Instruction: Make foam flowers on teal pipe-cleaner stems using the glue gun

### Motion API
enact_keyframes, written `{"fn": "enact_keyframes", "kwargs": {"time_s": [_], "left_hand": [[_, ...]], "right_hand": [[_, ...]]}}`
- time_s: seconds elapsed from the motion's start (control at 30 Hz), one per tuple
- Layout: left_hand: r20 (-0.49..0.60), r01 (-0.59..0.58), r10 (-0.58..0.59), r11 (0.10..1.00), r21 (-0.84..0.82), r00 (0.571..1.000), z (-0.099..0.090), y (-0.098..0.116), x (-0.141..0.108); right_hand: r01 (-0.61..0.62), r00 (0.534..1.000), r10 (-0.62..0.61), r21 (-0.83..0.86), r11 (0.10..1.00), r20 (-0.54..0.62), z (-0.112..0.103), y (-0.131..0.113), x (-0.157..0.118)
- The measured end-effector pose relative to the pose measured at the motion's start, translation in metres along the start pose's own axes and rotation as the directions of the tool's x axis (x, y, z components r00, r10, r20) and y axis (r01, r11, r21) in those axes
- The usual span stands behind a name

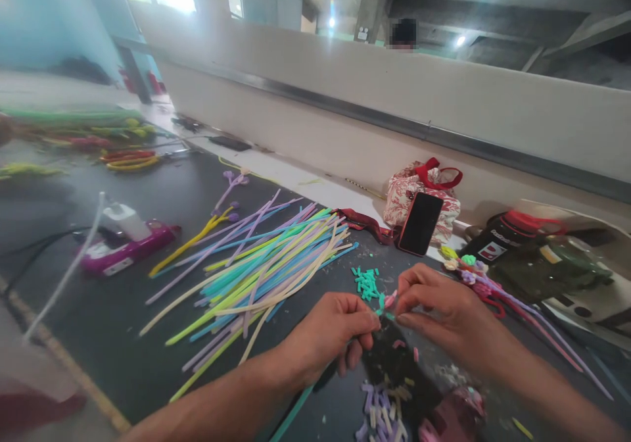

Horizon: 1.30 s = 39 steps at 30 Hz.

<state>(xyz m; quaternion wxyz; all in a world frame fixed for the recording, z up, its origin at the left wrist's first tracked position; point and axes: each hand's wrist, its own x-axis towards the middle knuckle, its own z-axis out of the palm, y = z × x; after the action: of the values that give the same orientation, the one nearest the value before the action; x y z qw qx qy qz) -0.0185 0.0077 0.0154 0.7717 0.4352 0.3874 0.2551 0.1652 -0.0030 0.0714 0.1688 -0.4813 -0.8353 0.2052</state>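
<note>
My left hand (332,330) is closed in a pinch on a teal pipe cleaner (296,412), whose long end runs down below my wrist. Opposite it, my right hand (436,300) pinches the short teal tip at the pipe cleaner's upper end, with a small pink piece beside the fingers. Just beyond my fingertips lies a little heap of cut teal pieces (366,283). Cut purple and cream pieces (382,412) are piled nearer me. On the left spreads a big bundle of long pastel pipe cleaners (266,271).
A phone (420,223) leans on a red-and-white fabric bag (401,189). Further right are finished pipe-cleaner flowers (476,274) and a black bottle (497,238). A purple power strip (128,248) with cables lies left. A low partition (320,126) runs behind the table.
</note>
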Motion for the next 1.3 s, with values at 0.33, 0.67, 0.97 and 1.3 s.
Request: {"fn": "enact_keyframes", "kwargs": {"time_s": [0.33,0.67,0.97,1.3], "left_hand": [[0.006,-0.007,0.007,1.000,0.029,1.000,-0.001,-0.006,0.003],[-0.029,-0.025,0.028,0.995,0.096,0.999,0.001,-0.007,0.003],[-0.024,-0.065,0.071,0.981,0.183,0.997,-0.001,-0.010,0.005],[-0.015,-0.060,0.063,0.985,0.162,0.998,0.001,-0.008,0.003]], "right_hand": [[0.031,0.999,-0.033,-0.083,0.996,-0.023,0.003,0.001,0.000],[0.013,0.997,-0.021,-0.124,0.992,-0.068,0.006,0.003,0.000],[-0.010,0.992,-0.004,-0.107,0.994,-0.123,0.009,0.003,-0.002],[-0.004,0.987,-0.019,-0.142,0.990,-0.160,0.011,0.002,-0.001]]}}
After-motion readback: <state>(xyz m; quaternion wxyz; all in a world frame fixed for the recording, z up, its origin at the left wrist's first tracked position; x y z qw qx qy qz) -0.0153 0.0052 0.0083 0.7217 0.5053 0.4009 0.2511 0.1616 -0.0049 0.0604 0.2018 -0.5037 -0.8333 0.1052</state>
